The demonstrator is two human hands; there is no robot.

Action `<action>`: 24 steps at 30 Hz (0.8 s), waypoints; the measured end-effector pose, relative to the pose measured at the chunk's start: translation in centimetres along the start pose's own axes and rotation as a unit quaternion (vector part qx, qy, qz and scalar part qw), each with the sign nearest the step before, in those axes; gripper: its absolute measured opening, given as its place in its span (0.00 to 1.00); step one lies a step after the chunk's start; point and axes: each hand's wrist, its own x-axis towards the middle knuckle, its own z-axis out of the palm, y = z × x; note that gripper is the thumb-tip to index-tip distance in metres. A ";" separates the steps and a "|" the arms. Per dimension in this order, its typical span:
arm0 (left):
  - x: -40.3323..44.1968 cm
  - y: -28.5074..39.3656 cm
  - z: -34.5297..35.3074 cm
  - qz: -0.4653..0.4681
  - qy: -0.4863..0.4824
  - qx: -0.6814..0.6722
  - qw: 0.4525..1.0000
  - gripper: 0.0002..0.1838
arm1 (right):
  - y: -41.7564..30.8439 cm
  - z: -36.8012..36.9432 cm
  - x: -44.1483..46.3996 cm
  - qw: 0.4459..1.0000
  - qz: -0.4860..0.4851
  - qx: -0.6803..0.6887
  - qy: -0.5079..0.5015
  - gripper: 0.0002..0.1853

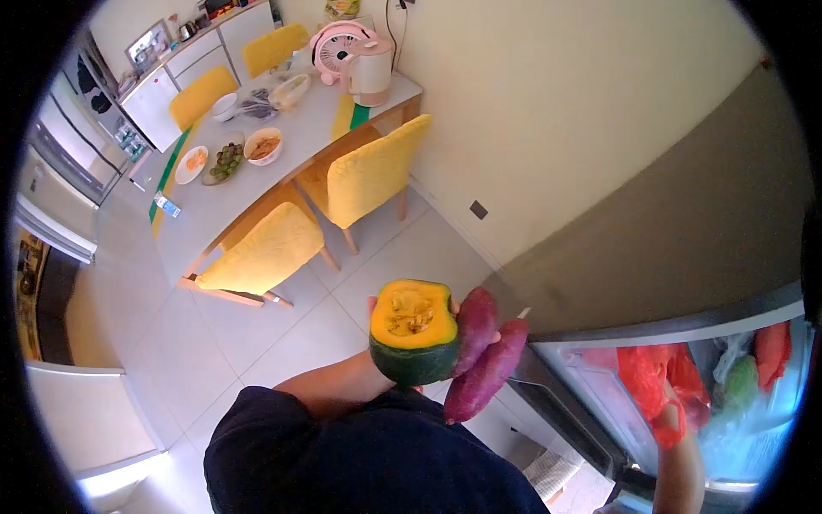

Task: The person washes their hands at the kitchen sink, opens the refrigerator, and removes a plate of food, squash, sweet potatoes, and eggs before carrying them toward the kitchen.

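Observation:
A cut pumpkin half [414, 330], orange flesh and seeds facing up, rests with purple sweet potatoes [488, 368] against my left hand [373, 307]. Only bits of the fingers show around them; the pumpkin hides the palm. At the lower right, my right hand [668, 417] reaches into the open fridge drawer, at a red plastic bag [644, 377]. Part of the bag loops over the hand, and its fingers are hidden. Beside the bag lies a green item in clear plastic [741, 381].
A dining table [295, 154] at upper left holds a pink fan [338, 51], a kettle [372, 75], grapes [226, 161] and bowls. Yellow-covered chairs [265, 250] stand around it. The fridge drawer's edge [569, 407] is to the right, below a dark panel.

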 end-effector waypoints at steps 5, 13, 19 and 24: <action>-1.1 0.4 -0.8 -0.017 0.054 0.000 0.998 0.55 | 0.6 -0.4 -0.9 1.000 0.011 0.001 0.020 0.17; 0.7 -0.8 0.1 -0.012 -0.019 0.018 1.000 0.47 | 2.0 -2.4 -2.4 0.995 -0.017 0.027 0.095 0.18; -0.5 1.3 -0.2 -0.069 0.165 0.014 0.984 0.20 | -1.3 -3.8 -2.8 0.989 0.112 0.064 0.066 0.14; 1.3 0.4 0.4 -0.120 0.092 -0.043 0.988 0.17 | -3.1 -6.1 -7.1 0.956 0.083 0.242 0.141 0.32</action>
